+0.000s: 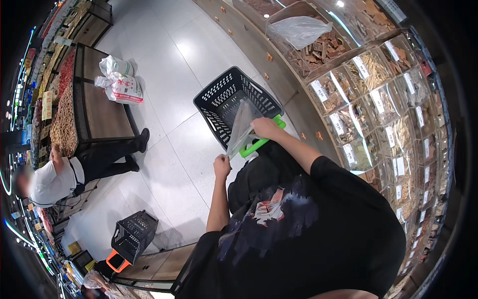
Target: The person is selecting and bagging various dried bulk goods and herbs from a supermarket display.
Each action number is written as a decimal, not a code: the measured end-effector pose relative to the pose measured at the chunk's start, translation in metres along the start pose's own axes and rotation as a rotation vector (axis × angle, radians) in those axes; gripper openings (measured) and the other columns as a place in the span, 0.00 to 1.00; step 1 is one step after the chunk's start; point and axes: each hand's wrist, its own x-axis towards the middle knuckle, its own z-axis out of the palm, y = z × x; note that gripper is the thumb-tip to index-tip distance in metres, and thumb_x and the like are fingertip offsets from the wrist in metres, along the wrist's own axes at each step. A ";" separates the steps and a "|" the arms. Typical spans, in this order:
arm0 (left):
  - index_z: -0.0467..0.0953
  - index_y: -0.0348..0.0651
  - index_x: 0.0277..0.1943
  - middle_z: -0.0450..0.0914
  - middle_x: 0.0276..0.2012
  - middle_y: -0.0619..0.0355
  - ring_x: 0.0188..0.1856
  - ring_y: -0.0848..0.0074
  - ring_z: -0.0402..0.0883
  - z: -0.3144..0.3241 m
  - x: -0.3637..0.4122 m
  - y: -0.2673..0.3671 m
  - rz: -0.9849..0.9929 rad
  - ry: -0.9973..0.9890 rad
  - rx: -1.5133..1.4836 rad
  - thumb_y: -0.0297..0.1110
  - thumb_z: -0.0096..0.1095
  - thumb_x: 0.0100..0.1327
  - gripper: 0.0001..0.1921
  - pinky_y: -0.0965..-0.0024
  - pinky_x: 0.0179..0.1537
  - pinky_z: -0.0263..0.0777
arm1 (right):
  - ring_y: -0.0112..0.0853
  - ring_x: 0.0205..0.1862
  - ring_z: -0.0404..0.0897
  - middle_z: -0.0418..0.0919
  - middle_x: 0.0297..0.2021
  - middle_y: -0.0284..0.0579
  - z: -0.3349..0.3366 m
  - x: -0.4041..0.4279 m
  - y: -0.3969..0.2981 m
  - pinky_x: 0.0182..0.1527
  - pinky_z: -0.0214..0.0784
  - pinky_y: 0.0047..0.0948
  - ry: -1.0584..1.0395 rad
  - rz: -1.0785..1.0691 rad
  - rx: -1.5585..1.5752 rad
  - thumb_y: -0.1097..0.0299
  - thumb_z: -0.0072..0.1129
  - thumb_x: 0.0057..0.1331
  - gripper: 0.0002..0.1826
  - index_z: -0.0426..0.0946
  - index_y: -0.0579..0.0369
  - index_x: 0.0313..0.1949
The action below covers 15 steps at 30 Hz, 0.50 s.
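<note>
Stretched between my hands is a clear plastic bag (241, 125), its rim pinched at two corners. My left hand (222, 165) grips one corner, just outside the near edge of a black shopping basket. At the other corner, my right hand (264, 128) holds the bag above the basket's near right side. The black plastic basket (218, 93) stands on the floor before me, and its green handle (257, 148) lies toward my body. Part of the bag hangs over the basket's opening and hides some of its inside.
Bins of dried goods (369, 101) line the right, one with a plastic bag (298, 30) on top. White printed sacks (123, 88) stand at the left by a wooden display (102, 116). A person (59, 179) reaches to a bin; another basket (135, 233) is at lower left.
</note>
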 end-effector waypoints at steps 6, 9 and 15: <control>0.78 0.36 0.32 0.82 0.25 0.43 0.27 0.58 0.84 0.042 0.001 -0.022 0.006 -0.042 0.087 0.36 0.55 0.62 0.11 0.58 0.35 0.75 | 0.54 0.44 0.80 0.80 0.38 0.64 0.013 0.024 0.030 0.47 0.71 0.50 -0.272 0.143 -0.005 0.63 0.45 0.66 0.17 0.80 0.63 0.36; 0.77 0.36 0.34 0.82 0.27 0.43 0.26 0.59 0.84 0.039 0.010 0.001 -0.257 -0.155 0.011 0.36 0.54 0.62 0.11 0.58 0.36 0.75 | 0.55 0.46 0.80 0.80 0.39 0.65 0.018 0.036 0.058 0.48 0.71 0.50 -0.425 0.208 -0.020 0.67 0.46 0.61 0.16 0.80 0.65 0.36; 0.76 0.33 0.37 0.82 0.27 0.44 0.28 0.57 0.84 0.051 0.048 -0.004 -0.345 -0.164 0.013 0.35 0.52 0.64 0.12 0.58 0.36 0.75 | 0.50 0.50 0.80 0.80 0.45 0.60 0.047 0.074 0.081 0.51 0.72 0.45 -0.603 0.166 -0.131 0.70 0.48 0.60 0.16 0.81 0.63 0.42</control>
